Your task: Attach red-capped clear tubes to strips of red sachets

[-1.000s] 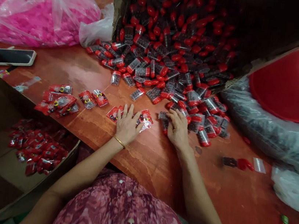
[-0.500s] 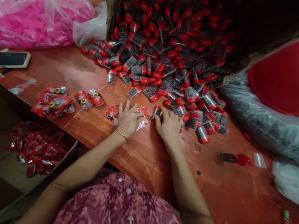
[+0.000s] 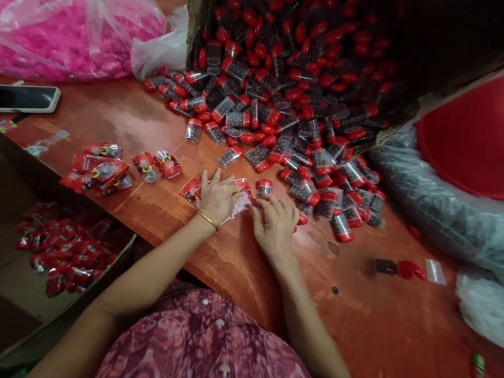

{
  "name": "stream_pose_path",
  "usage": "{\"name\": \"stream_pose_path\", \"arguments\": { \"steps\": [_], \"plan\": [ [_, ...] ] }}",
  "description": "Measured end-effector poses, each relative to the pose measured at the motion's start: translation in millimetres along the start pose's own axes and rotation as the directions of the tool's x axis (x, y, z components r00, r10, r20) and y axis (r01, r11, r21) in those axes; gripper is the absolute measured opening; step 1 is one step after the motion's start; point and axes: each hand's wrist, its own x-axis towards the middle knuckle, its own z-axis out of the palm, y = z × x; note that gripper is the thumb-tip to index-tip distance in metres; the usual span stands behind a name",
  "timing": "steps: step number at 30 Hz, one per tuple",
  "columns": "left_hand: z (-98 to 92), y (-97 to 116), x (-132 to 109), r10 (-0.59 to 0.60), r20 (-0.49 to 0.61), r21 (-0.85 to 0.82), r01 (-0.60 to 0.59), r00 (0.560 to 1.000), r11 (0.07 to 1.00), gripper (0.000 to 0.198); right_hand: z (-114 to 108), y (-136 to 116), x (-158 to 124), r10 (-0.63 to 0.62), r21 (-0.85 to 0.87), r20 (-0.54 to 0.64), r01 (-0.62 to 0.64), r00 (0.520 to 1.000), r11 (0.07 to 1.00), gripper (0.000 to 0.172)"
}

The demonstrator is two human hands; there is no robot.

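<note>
My left hand (image 3: pixel 219 198) lies with fingers apart on some flat red printed plastic sleeves (image 3: pixel 243 186), pressing them to the table. Thumb and forefinger of my right hand (image 3: pixel 275 220) are pinched at the right edge of the sleeves. Just beyond its fingertips rests a small clear container with a red cap (image 3: pixel 264 187), dark beads inside. To the left of my left hand lie two filled red packs (image 3: pixel 147 167), and farther left a small heap of similar packs (image 3: pixel 99 171).
A big pile of red-capped containers (image 3: pixel 262 115) spills from a cardboard box at the back. Pink pieces fill a clear bag (image 3: pixel 77 33) at left, near a phone (image 3: pixel 14 98). A red tub (image 3: pixel 494 135) sits at right. Below the edge, an open box (image 3: pixel 123 258) holds more packs.
My right hand has let go of the red-capped container and moved slightly down and left to the sleeves' edge. My left hand stays on the sleeves. The view has shifted a little.
</note>
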Motion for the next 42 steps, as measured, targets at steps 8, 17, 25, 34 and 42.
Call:
{"name": "stream_pose_path", "arguments": {
  "steps": [8, 17, 25, 34, 42],
  "plan": [
    [-15.6, -1, -6, -0.109, -0.040, -0.205, 0.099, 0.993, 0.974, 0.027, -1, -14, 1, 0.199, 0.476, 0.028, -0.188, 0.980, 0.859, 0.028],
    [-31.6, 15, -28, -0.180, -0.056, -0.555, 0.119, 0.982, 0.823, 0.032, 6, -34, 16, 0.393, 0.854, 0.200, -0.356, 0.898, 0.380, 0.026],
    [-31.4, 25, -44, -0.330, 0.491, -0.849, 0.528, 0.806, 0.026, 0.037, 2, -40, -8, 0.343, 0.756, 0.105, -0.299, 0.933, 0.582, 0.026],
    [-30.3, 23, -42, -0.393, 0.499, -0.857, 0.507, 0.772, -0.090, 0.041, 3, -43, -6, 0.274, 0.760, 0.121, -0.266, 0.954, 0.593, 0.024],
    [-33.2, 25, -40, -0.345, 0.496, -0.866, 0.482, 0.796, -0.134, 0.039, 1, -38, 3, 0.184, 0.658, 0.038, -0.163, 0.982, 0.735, 0.028]
  ]
}}
